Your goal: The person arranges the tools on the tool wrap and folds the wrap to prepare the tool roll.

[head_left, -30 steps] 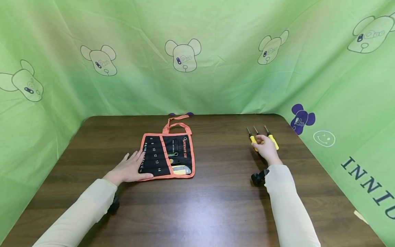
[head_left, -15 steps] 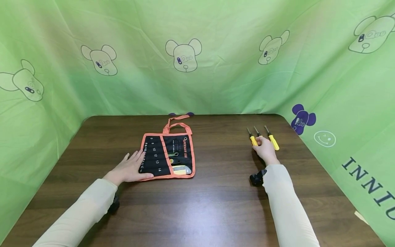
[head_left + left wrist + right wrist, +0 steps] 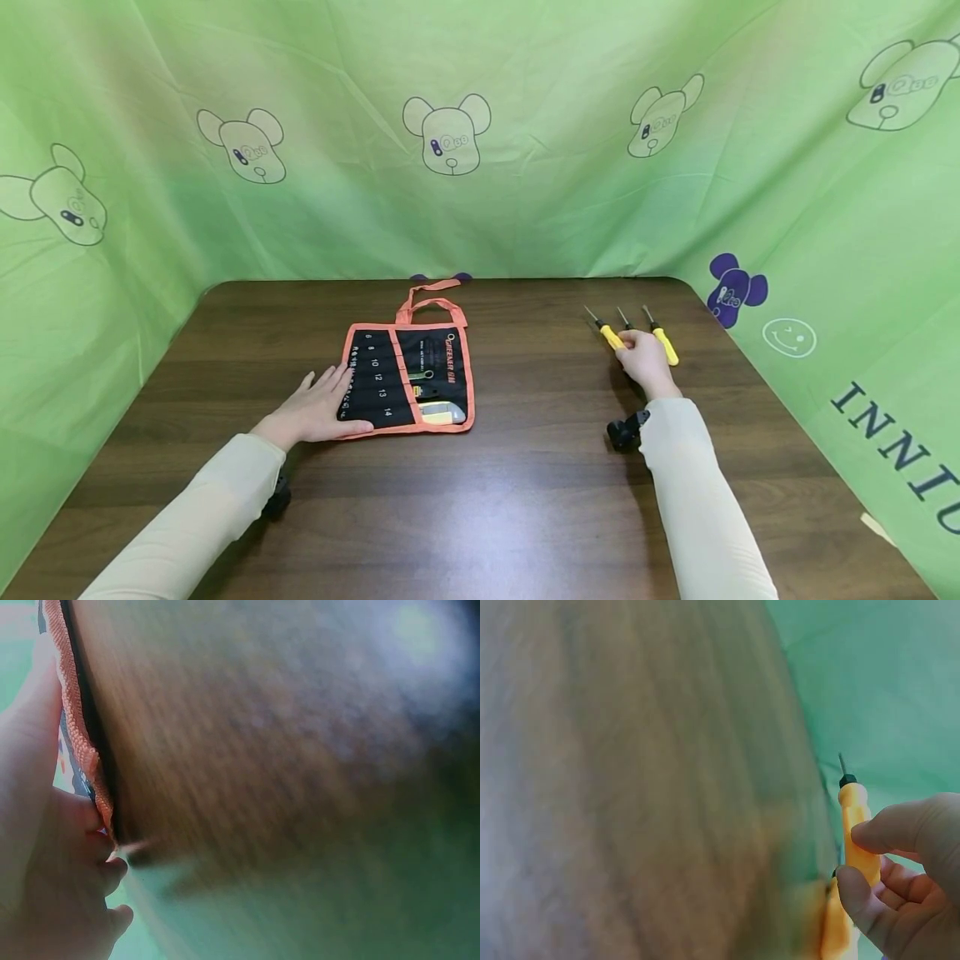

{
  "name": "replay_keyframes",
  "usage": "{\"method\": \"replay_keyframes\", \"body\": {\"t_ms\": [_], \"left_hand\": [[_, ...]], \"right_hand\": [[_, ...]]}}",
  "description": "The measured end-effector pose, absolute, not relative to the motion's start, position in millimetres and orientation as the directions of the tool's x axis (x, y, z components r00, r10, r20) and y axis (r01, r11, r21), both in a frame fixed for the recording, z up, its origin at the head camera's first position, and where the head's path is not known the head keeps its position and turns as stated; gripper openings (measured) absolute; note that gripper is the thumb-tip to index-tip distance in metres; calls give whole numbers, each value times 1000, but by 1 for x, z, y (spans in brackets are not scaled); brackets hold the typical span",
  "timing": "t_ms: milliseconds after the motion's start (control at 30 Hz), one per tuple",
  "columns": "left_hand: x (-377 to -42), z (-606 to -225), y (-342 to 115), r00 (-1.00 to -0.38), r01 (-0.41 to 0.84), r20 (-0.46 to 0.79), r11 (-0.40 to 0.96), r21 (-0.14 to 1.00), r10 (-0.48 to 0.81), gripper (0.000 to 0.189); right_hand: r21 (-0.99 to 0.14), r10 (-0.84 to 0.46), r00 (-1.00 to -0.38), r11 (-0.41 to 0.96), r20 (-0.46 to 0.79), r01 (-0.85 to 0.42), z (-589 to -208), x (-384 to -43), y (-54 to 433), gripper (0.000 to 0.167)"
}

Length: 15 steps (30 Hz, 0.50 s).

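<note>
My left hand lies with straight fingers on the left edge of a black tool pouch with orange trim. In the left wrist view, the hand is along the pouch's orange edging. At the right, my right hand pinches the yellow handle of a screwdriver, its shaft angled to the far left. The right wrist view shows thumb and finger on that screwdriver. Two more yellow-handled screwdrivers are beside it: one partly hidden behind the hand, another just right of it.
A utility knife sits in the pouch's lower right pocket, and orange ties trail from its far edge. All lie on a dark wooden table. A green printed curtain hangs along its back and sides.
The leftmost screwdriver has swung in my right hand, its tip shifting to the left and slightly away. My left hand and the pouch stay still.
</note>
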<state>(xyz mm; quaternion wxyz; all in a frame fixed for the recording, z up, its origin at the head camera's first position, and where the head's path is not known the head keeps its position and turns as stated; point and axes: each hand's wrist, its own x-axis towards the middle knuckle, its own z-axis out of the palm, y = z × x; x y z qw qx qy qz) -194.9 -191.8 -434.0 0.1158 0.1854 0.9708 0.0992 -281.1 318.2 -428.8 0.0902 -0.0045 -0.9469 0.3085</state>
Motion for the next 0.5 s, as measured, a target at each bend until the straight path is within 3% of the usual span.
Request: {"method": "replay_keyframes", "body": {"t_ms": [500], "left_hand": [[-194,-432,-191,-904,335,-193,913,233,381,106]], "right_hand": [[-596,-5,-953,779,302,-193,-391,-286,294,27]]}}
